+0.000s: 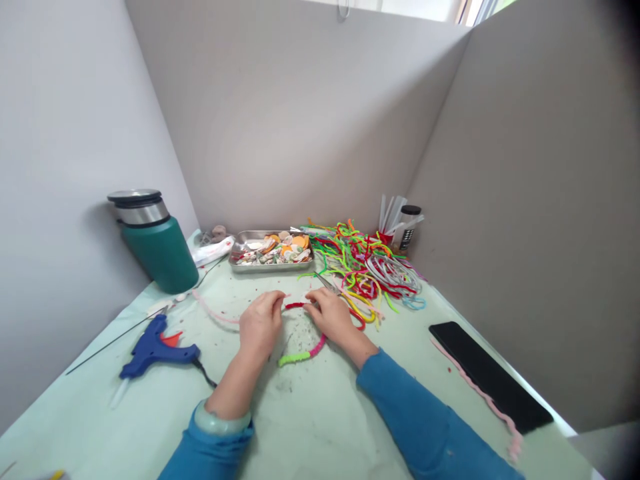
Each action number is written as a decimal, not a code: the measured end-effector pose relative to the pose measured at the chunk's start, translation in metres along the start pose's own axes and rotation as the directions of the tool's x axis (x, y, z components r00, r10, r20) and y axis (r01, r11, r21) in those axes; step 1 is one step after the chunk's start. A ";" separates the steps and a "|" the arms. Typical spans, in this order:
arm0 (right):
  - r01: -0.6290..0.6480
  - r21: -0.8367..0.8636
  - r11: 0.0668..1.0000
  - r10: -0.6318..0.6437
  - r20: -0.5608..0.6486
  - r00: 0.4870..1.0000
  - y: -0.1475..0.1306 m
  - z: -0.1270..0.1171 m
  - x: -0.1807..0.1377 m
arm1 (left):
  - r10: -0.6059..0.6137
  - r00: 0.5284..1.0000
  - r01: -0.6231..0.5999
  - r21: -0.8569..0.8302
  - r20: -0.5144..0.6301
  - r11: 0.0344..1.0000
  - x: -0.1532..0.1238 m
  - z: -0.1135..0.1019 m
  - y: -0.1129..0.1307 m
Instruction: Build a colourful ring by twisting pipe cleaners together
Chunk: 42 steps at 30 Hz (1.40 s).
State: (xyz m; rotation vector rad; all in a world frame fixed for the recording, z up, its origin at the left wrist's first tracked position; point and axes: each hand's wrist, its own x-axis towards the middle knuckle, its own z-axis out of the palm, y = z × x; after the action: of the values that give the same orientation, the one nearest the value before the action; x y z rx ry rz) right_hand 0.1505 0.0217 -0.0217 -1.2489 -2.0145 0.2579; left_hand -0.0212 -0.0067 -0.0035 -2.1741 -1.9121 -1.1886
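Left hand (263, 323) pinched a pale pink strand (217, 313) | right hand (331, 315) pinched a red-pink-green strand (295, 358) near its red end | latter curved between the wrists at the bench (310, 427)

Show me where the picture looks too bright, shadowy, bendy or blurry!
In the head view, the strip above the back wall is washed out, and a soft shadow crosses that wall's right side; in the head view, the bottle leans, probably from the wide lens, with a shadow on the wall beside it; in the head view, the top right corner goes dark and blurry.
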 end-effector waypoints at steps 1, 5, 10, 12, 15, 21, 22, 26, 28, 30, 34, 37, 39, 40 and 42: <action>0.016 -0.057 0.998 -0.014 0.030 0.999 0.000 0.001 -0.001 | 0.037 0.998 -0.037 0.008 -0.042 0.999 0.001 0.000 -0.002; 0.014 -0.173 0.985 0.001 0.084 0.996 -0.004 0.004 -0.002 | 0.107 0.986 -0.093 0.116 -0.125 0.989 0.002 -0.001 -0.006; -0.001 -0.091 0.996 0.006 0.061 0.998 -0.002 0.000 0.000 | -0.001 0.997 0.007 0.074 -0.083 0.997 0.000 -0.003 -0.005; 0.016 -0.011 1.000 -0.016 0.042 0.999 0.000 -0.003 0.001 | -0.029 0.998 0.032 0.045 -0.060 0.998 0.000 -0.002 -0.006; 0.048 0.095 0.994 -0.047 -0.013 0.999 0.001 -0.006 0.003 | -0.020 0.999 0.021 0.028 -0.038 0.999 0.001 0.000 -0.008; 0.074 0.171 0.982 -0.061 -0.080 0.995 -0.002 -0.007 0.002 | 0.023 0.999 -0.024 -0.016 -0.026 1.000 0.002 0.005 -0.011; 0.076 0.175 0.982 -0.061 -0.085 0.994 -0.002 -0.007 0.002 | 0.037 0.999 -0.037 -0.017 -0.023 0.999 0.002 0.005 -0.011; 0.085 0.191 0.978 -0.066 -0.105 0.992 -0.003 -0.008 0.002 | 0.041 0.999 -0.041 0.019 -0.027 0.999 0.002 0.005 -0.010; 0.092 0.196 0.976 -0.071 -0.108 0.992 -0.003 -0.008 0.002 | 0.036 0.999 -0.036 0.014 -0.022 0.999 0.003 0.005 -0.010; 0.093 0.191 0.977 -0.072 -0.111 0.991 -0.003 -0.009 0.002 | 0.049 0.999 -0.049 -0.024 0.001 0.998 0.003 0.005 -0.009; 0.086 0.182 0.980 -0.064 -0.122 0.991 -0.002 -0.008 0.002 | 0.087 0.995 -0.080 -0.123 0.050 0.989 0.002 0.005 -0.006; 0.080 0.187 0.979 -0.057 -0.129 0.990 -0.001 -0.007 0.002 | 0.094 0.994 -0.083 -0.157 0.061 0.984 0.001 0.005 -0.004; 0.071 0.189 0.979 -0.046 -0.134 0.990 -0.001 -0.006 0.002 | 0.081 0.993 -0.067 -0.158 0.084 0.985 0.001 0.005 -0.003; 0.068 0.189 0.980 -0.042 -0.136 0.990 -0.001 -0.006 0.002 | 0.069 0.993 -0.054 -0.156 0.096 0.986 0.001 0.005 -0.003; 0.065 0.187 0.980 -0.039 -0.136 0.990 -0.001 -0.006 0.002 | 0.042 0.993 -0.025 -0.153 0.109 0.988 0.001 0.006 -0.003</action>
State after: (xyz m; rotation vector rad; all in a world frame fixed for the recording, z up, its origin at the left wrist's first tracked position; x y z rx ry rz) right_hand 0.1530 0.0213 -0.0163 -1.0638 -1.8596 0.3270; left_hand -0.0210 -0.0024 -0.0085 -2.3876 -1.8738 -1.2718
